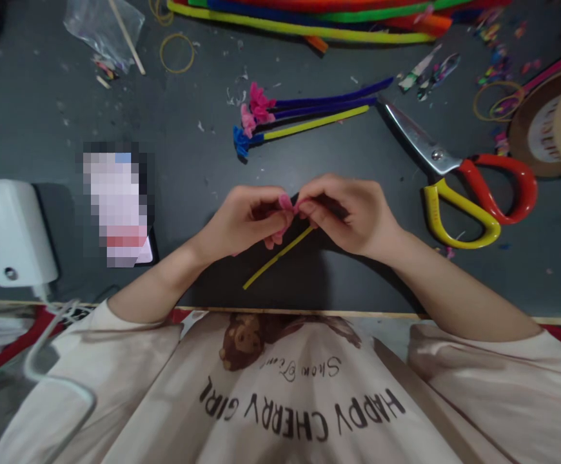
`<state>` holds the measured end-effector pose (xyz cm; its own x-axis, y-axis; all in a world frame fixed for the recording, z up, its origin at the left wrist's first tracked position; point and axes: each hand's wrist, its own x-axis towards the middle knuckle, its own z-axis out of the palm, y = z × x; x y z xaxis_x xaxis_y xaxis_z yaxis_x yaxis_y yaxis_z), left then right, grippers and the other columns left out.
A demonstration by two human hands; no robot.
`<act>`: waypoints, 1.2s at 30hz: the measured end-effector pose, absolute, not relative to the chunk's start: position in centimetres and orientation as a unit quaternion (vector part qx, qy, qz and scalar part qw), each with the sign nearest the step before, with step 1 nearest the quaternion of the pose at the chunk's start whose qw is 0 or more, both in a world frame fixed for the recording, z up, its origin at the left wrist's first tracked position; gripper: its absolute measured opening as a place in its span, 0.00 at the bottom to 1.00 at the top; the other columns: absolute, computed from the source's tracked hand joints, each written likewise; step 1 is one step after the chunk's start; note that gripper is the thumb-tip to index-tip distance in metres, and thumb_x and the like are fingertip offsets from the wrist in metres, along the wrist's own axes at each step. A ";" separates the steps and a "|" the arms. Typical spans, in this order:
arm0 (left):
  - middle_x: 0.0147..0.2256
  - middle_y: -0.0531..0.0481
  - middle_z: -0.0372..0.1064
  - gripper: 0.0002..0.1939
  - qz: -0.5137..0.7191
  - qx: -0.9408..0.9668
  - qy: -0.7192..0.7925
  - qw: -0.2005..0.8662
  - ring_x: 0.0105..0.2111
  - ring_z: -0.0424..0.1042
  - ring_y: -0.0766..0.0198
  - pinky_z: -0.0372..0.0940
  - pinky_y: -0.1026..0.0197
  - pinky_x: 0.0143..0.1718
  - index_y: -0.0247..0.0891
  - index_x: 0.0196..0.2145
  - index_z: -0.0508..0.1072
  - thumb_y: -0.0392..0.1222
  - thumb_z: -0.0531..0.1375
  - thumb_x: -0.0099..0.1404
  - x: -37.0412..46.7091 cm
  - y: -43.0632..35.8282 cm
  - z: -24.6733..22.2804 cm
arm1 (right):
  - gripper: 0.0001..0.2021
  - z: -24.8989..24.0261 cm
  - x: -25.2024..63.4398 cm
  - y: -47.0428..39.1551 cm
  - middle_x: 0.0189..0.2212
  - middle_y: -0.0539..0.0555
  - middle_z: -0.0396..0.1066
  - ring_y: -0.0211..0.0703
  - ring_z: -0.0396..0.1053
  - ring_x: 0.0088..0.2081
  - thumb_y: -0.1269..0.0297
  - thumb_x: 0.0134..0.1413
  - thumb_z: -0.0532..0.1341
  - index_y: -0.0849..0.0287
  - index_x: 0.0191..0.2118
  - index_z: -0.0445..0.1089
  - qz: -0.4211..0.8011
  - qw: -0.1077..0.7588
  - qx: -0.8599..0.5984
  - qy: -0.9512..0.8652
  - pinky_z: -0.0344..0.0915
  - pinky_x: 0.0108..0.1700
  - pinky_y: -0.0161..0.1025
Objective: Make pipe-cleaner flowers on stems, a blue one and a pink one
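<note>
Between my hands is a pink pipe cleaner, bent into small loops. My left hand pinches it from the left, thumb against fingers. From the other side my right hand grips the pink piece with thumb and forefinger. A yellow pipe cleaner slants down to the left from beneath my right fingers; whether it joins the pink part is hidden. Beyond my hands lie pipe-cleaner flowers: pink heads on dark blue stems, and a blue head on a yellow stem.
Scissors with red and yellow handles lie to the right, blades partly open. Long coloured pipe cleaners line the back. A phone and a white power bank with a cable sit left. A cardboard spool stands far right.
</note>
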<state>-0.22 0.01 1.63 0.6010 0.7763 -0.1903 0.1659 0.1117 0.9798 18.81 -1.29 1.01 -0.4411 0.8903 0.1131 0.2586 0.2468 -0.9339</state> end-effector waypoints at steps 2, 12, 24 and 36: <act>0.18 0.58 0.65 0.11 0.221 0.568 0.366 0.703 0.16 0.66 0.75 0.64 0.73 0.17 0.36 0.24 0.66 0.42 0.62 0.61 -0.2 0.2 1.7 | 0.08 1.0 18.9 -1.4 0.26 0.48 0.70 0.32 0.65 0.26 0.63 0.63 0.56 0.57 0.32 0.67 0.414 0.338 -0.399 -0.745 0.62 0.29 0.32; 0.20 0.56 0.65 0.16 0.321 0.661 0.392 0.554 0.19 0.61 0.76 0.57 0.70 0.20 0.36 0.24 0.69 0.46 0.59 0.67 -0.4 0.3 1.4 | 0.15 0.9 18.9 -0.6 0.21 0.45 0.64 0.27 0.61 0.19 0.51 0.61 0.58 0.58 0.30 0.63 0.570 0.376 -0.414 -0.601 0.56 0.19 0.28; 0.21 0.54 0.68 0.17 0.328 0.745 0.390 0.430 0.19 0.59 0.75 0.55 0.68 0.20 0.37 0.26 0.71 0.49 0.55 0.69 -0.3 0.2 0.4 | 0.17 0.6 17.9 -0.8 0.18 0.42 0.64 0.24 0.61 0.15 0.50 0.54 0.65 0.60 0.28 0.64 0.678 0.371 -0.395 -0.496 0.54 0.14 0.25; 0.20 0.56 0.62 0.16 0.343 0.740 0.398 0.419 0.18 0.56 0.75 0.53 0.68 0.20 0.38 0.25 0.67 0.46 0.54 0.70 -0.5 0.0 0.5 | 0.18 0.4 17.9 -0.7 0.19 0.44 0.67 0.24 0.62 0.16 0.50 0.53 0.65 0.60 0.26 0.65 0.666 0.381 -0.405 -0.497 0.53 0.14 0.25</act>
<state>-0.48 -0.04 0.48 0.4482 0.8768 0.1741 0.3017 -0.3317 0.8938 17.87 -0.71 0.41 -0.3816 0.9104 -0.1600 -0.1057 -0.2149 -0.9709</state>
